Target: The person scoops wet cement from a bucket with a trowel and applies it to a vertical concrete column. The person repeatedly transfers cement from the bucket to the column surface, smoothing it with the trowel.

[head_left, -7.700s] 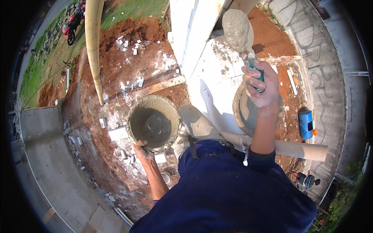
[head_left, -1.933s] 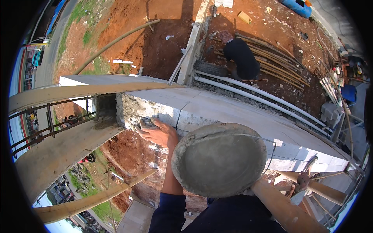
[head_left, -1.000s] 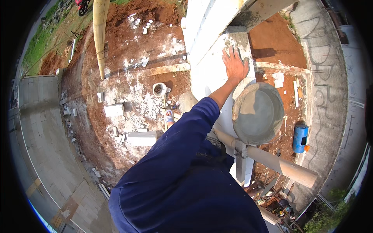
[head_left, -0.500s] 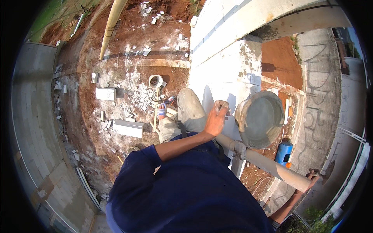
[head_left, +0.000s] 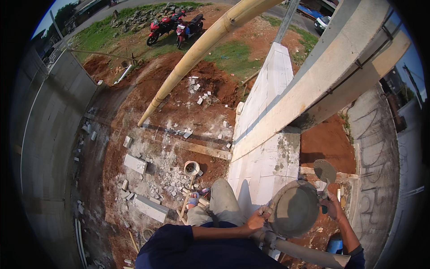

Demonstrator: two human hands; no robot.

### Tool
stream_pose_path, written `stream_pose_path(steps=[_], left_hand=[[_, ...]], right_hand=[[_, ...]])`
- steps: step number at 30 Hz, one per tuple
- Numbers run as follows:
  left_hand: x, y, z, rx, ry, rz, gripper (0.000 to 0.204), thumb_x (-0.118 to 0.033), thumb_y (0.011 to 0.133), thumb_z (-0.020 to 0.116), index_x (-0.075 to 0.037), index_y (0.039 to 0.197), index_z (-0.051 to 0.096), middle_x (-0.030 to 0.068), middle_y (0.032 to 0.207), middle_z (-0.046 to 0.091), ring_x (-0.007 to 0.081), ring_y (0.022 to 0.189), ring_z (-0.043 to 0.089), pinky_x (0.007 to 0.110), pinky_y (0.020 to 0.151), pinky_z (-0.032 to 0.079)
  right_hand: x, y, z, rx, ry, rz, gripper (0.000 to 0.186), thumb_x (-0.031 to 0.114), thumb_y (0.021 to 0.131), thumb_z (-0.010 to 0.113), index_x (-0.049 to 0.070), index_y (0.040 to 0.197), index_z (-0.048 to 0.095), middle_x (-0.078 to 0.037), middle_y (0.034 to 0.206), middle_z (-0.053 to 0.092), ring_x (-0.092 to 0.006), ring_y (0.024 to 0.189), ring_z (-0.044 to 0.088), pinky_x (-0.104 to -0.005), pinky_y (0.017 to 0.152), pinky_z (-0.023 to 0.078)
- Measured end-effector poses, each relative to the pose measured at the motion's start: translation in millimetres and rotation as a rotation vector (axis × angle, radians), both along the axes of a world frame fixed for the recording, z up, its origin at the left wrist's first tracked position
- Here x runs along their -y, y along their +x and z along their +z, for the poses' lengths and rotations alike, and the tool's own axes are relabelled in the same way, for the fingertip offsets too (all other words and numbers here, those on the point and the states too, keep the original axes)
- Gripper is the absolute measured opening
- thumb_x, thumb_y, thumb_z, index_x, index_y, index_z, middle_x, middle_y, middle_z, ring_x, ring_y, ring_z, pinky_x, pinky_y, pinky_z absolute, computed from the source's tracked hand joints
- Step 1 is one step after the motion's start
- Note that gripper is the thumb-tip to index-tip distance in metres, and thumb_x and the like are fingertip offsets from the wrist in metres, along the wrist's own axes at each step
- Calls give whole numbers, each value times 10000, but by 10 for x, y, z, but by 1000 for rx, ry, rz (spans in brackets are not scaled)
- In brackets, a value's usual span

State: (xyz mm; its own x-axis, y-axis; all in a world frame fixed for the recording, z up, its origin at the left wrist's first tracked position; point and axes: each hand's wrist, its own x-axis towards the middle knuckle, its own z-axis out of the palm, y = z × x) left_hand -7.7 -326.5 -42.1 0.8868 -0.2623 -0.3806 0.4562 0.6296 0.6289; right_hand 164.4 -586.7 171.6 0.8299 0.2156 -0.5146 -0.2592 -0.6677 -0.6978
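The right hand (head_left: 332, 207) has its grip closed around the handle of a trowel (head_left: 324, 171), whose round, grey-coated blade points to the far side. The trowel is just above and beside the far right edge of a round basin (head_left: 278, 193), which holds grey wet mortar (head_left: 299, 214). The left hand (head_left: 258, 219) is at the basin's near left rim with its fingers curled; I cannot tell whether its grip is pinching the rim or only resting against it.

The basin is to the right of the person's bent knee (head_left: 223, 199) and beside a white block wall (head_left: 254, 172) that runs to the far side. A thick round pole (head_left: 309, 252) crosses on the near right, and a blue drum (head_left: 334, 245) shows beyond it.

Down on the left, the reddish ground (head_left: 116, 148) carries white blocks (head_left: 135, 163), broken pieces and a small pail (head_left: 191, 167). A long bamboo pole (head_left: 192, 58) slants over this ground. On the far side, two motorbikes (head_left: 188, 29) stand near the grass. A grey wall (head_left: 365, 166) with dark scrawls runs along the right.
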Motion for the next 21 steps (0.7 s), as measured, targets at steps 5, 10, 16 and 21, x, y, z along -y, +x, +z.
stream_pose_path(steps=[5, 10, 16, 21], left_hand=[[-443, 713, 608, -25, 134, 36, 189, -268, 1096, 570, -107, 1013, 622, -64, 825, 589, 42, 709, 500, 236, 628, 396], [-549, 1629, 266, 117, 349, -151, 186, -144, 1077, 549, -8, 1058, 675, 45, 921, 693, 113, 811, 613, 287, 754, 504], [-517, 2436, 735, 98, 543, -243, 270, -184, 920, 703, 70, 1004, 738, 142, 926, 735, 204, 793, 683, 345, 724, 545], [-422, 2671, 716, 175, 622, -165, 375, -217, 845, 789, 126, 982, 722, 179, 912, 733, 240, 774, 699, 376, 714, 559]], right_hand=[[317, 54, -189, 161, -103, 36, 319, 138, 971, 599, 5, 1260, 626, -37, 1045, 676, -116, 900, 611, -280, 824, 496], [209, -27, -296, -64, 196, -143, 290, 149, 975, 590, 26, 1235, 626, -50, 1053, 691, -120, 885, 650, -291, 826, 527], [50, -261, -537, -126, 362, -470, 265, 114, 952, 589, 28, 1200, 622, -31, 926, 672, -137, 805, 654, -304, 711, 548], [136, -214, -669, -70, 405, -511, 277, 106, 938, 589, 11, 1196, 618, -53, 981, 665, -149, 822, 659, -302, 723, 556]])
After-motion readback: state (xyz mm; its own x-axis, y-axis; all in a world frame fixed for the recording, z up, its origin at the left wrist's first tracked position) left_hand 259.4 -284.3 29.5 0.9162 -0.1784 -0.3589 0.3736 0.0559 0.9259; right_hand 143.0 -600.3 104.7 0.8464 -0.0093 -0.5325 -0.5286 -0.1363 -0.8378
